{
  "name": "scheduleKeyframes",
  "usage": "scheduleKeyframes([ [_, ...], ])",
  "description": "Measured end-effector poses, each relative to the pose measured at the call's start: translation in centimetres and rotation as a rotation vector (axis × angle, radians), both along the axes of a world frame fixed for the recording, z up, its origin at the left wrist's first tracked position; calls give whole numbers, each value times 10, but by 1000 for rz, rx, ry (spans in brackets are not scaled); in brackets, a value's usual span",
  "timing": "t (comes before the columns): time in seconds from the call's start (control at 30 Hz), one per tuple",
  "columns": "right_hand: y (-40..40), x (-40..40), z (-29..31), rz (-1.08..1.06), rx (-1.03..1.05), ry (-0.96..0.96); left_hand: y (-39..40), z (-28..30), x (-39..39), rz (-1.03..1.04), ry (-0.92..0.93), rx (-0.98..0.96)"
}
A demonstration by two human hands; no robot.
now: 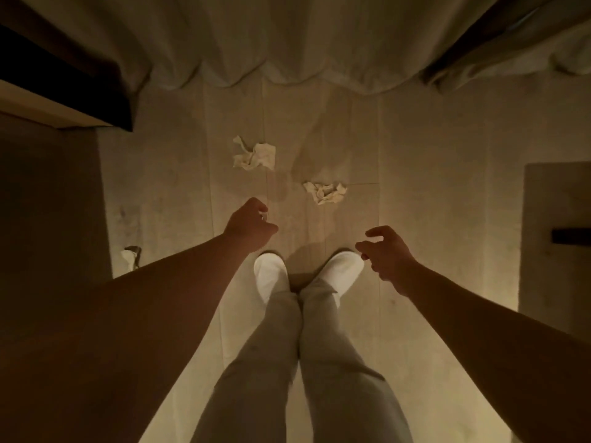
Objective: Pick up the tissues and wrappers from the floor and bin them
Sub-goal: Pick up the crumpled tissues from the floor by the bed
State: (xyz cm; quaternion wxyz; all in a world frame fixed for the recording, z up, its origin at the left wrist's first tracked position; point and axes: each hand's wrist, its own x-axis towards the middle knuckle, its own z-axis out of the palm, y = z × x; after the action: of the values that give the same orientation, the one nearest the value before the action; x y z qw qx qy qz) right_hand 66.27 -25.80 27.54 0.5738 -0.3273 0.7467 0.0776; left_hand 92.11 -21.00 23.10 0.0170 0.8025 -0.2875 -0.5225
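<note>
Two crumpled white tissues lie on the pale floor ahead of my feet: one tissue (255,154) further off to the left, the other tissue (325,192) nearer and to the right. A small whitish scrap (130,256) lies at the left, against the dark furniture. My left hand (250,226) hangs above the floor below the left tissue, fingers loosely curled, holding nothing. My right hand (385,255) hovers below the right tissue with fingers spread and empty. No bin is in view.
A long curtain (287,43) reaches the floor at the far side. Dark furniture (48,203) lines the left, and a light cabinet with a dark handle (556,238) stands at the right. My white shoes (271,274) stand between my hands.
</note>
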Motion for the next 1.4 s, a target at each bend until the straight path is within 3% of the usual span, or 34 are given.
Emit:
scheduleKeyframes([
  [0.2,-48,23,-135,263,-69,60,-50,-116,20,89,7,-21],
  [0.37,-67,37,-255,585,-188,85,-77,-228,32,16,-189,-134],
  [0.47,-71,40,-314,630,-242,96,-87,-284,37,8,-249,-202],
  [0.67,-60,31,-382,958,-517,292,-92,-352,47,17,-271,-292],
  [0.73,-52,24,-398,953,-523,246,-94,-365,53,26,-284,-298],
  [0.83,-46,17,-409,877,-431,194,-97,-375,55,60,-324,-311],
  [0.97,-43,12,-413,872,-492,200,-106,-375,43,142,-356,-287],
  [1.07,-45,16,-407,797,-476,162,-112,-366,38,19,-340,-208],
  [1.17,-50,24,-387,713,-456,142,-100,-349,30,-75,-289,-196],
  [1.3,-52,35,-340,811,-526,234,-79,-309,27,-27,-166,-264],
  [1.4,-49,46,-293,827,-511,232,-72,-260,33,-38,-215,-232],
])
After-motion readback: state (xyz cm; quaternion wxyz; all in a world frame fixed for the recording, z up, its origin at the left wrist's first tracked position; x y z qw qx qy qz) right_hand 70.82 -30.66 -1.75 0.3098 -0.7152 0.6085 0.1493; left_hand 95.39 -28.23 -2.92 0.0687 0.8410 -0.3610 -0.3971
